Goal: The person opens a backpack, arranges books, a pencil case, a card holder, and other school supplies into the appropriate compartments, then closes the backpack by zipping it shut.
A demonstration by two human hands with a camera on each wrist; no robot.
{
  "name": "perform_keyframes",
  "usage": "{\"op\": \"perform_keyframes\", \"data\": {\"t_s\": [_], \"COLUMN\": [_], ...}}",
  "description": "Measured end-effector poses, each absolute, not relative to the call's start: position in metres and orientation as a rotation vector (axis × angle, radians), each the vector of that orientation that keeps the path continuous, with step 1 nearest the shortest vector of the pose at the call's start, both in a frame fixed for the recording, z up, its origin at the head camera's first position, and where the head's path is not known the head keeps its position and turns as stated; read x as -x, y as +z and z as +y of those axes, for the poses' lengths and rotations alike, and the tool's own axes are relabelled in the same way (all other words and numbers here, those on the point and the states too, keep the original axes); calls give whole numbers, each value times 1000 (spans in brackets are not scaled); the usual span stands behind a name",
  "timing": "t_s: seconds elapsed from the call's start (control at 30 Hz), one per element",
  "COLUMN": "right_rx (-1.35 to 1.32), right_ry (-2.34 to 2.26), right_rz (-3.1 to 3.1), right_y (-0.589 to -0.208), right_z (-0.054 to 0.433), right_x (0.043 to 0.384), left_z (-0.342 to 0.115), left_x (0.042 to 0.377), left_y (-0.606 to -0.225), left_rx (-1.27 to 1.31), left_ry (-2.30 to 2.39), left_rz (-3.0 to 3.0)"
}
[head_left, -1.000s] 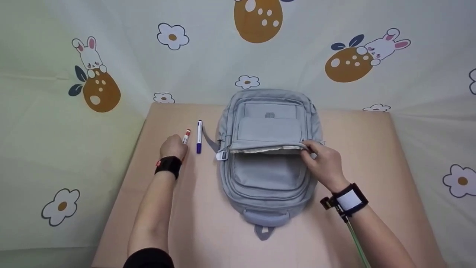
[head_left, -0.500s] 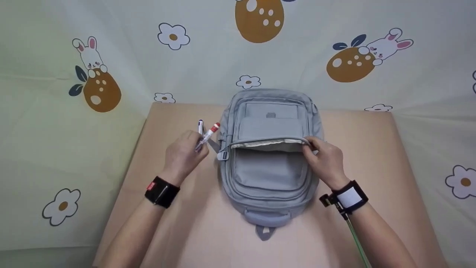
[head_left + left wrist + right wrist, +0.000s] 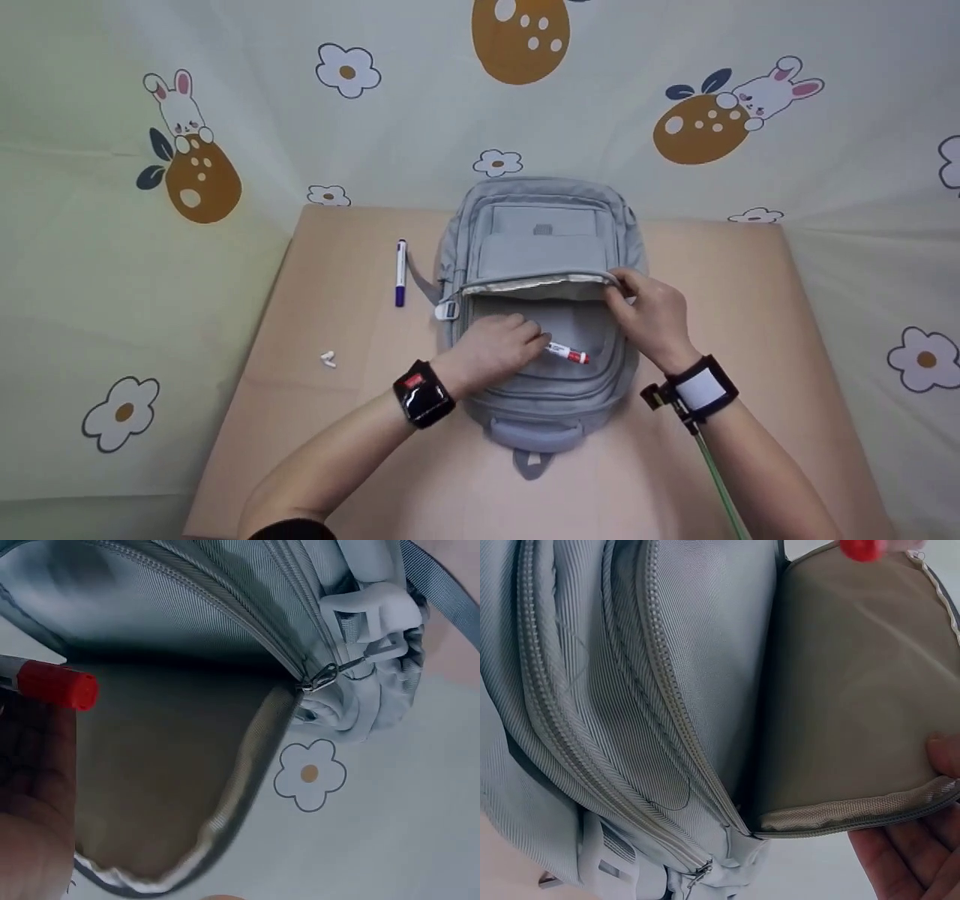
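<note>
A grey backpack (image 3: 551, 251) lies on the table with its front pocket unzipped. My left hand (image 3: 491, 349) holds a white marker with a red cap (image 3: 570, 352) over the pocket opening. In the left wrist view, the red cap (image 3: 60, 685) points toward the beige lining (image 3: 165, 772). My right hand (image 3: 652, 319) pinches the free edge of the pocket flap (image 3: 536, 286) and keeps it lifted. Its thumb lies on the lining (image 3: 855, 705) in the right wrist view, with the other fingers beneath the edge.
A white marker with a blue cap (image 3: 400, 274) lies left of the backpack, near a side strap (image 3: 422, 277). Small white pieces (image 3: 328, 358), like earbuds, lie on the table (image 3: 300, 442) farther left. A patterned curtain (image 3: 420, 127) hangs behind.
My left hand has picked up the red-capped marker from the table's left side and carried it right, over the pocket. My right hand has stayed at the flap, which is slightly higher.
</note>
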State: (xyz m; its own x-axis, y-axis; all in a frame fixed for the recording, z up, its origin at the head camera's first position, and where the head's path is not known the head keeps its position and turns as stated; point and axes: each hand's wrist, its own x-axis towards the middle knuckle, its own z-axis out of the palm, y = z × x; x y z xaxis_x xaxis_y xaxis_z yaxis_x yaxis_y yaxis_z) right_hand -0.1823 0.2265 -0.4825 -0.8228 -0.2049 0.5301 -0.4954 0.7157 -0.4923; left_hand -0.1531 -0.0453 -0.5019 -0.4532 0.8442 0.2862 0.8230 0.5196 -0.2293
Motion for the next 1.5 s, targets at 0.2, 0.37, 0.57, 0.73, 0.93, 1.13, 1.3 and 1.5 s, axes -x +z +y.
{"op": "perform_keyframes", "data": {"t_s": [0.2,0.37,0.57,0.73,0.93,1.13,1.3,1.5], "right_rx": [-537,-535,-516,-525,-534,-541,-541,-538], "right_ry": [895,899,899,902,903,901,908,910], "right_rz": [-2477,-2487,-2476,-2467,-2470,-2454,-2454,-2456], "right_y": [-485,-485,-482,-480,-480,-481,-481,-482], "right_z": [226,226,226,226,225,226,226,226], "right_x": [182,182,182,182,182,182,182,181], "left_z": [-22,-17,-22,-27,-24,-15,-14,-20], "left_x": [163,159,159,166,162,154,154,156], "left_y": [-514,-513,-511,-518,-520,-514,-502,-492], "left_rx": [1419,1314,1125,1038,924,904,940,1054], "left_ry": [188,160,133,70,83,-143,-302,-300], "left_rz": [-2295,-2392,-2522,-2524,-2666,-2837,-3032,-3099]}}
